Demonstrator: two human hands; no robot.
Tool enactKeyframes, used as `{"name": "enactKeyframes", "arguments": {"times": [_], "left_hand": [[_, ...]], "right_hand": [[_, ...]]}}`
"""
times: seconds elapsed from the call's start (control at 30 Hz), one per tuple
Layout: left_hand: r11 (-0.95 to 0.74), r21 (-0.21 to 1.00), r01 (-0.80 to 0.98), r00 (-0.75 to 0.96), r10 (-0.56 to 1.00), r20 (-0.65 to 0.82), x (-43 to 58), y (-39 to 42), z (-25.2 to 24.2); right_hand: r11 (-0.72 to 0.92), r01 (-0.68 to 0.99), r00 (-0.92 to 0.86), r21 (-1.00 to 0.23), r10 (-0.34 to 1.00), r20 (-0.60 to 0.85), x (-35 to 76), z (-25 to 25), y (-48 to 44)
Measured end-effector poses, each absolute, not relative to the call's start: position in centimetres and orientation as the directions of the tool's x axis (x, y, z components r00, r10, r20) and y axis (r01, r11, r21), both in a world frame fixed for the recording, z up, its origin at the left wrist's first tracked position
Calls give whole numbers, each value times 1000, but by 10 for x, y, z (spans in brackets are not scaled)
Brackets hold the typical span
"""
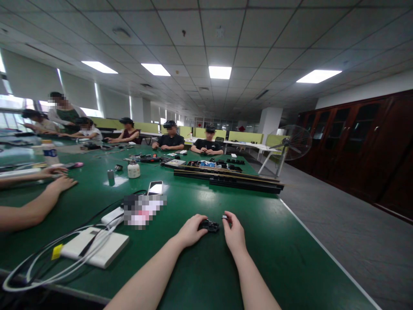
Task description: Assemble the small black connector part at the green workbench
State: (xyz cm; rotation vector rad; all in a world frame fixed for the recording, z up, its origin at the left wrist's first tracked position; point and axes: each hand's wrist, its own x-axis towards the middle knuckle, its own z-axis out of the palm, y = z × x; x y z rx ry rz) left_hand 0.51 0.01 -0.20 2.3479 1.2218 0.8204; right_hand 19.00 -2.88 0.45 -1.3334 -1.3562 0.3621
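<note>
My left hand (192,230) grips a small black plastic part (211,226) with open, uneven insides, close to the green tabletop (206,271). I cannot make out exactly what the part is. A short gap to the right, my right hand (234,232) pinches a small light-grey piece (225,217) between thumb and fingers. The grey piece is too small to name and is apart from the black part.
To the left lie a white box (97,246) with looped cables and a phone (155,188). Long black bars (245,185) lie across the table farther off. A co-worker's forearms (29,211) rest at the left. More people sit at the far side.
</note>
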Motion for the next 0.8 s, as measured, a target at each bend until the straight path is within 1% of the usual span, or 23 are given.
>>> {"name": "enactKeyframes", "arguments": {"times": [0.17, 0.43, 0.63, 0.8], "left_hand": [[-563, 568, 600, 457, 824, 335, 5, 0, -2], [-542, 619, 568, 445, 835, 323, 5, 0, -2], [-530, 612, 588, 444, 843, 303, 5, -3, 2], [-512, 603, 612, 434, 855, 286, 5, -3, 2]], "right_hand": [[311, 487, 285, -816, 826, 486, 190, 5, -30], [297, 519, 267, -802, 835, 482, 190, 4, -30], [266, 531, 257, -805, 854, 452, 190, 5, -31], [313, 501, 229, -807, 851, 473, 187, 6, -32]]}}
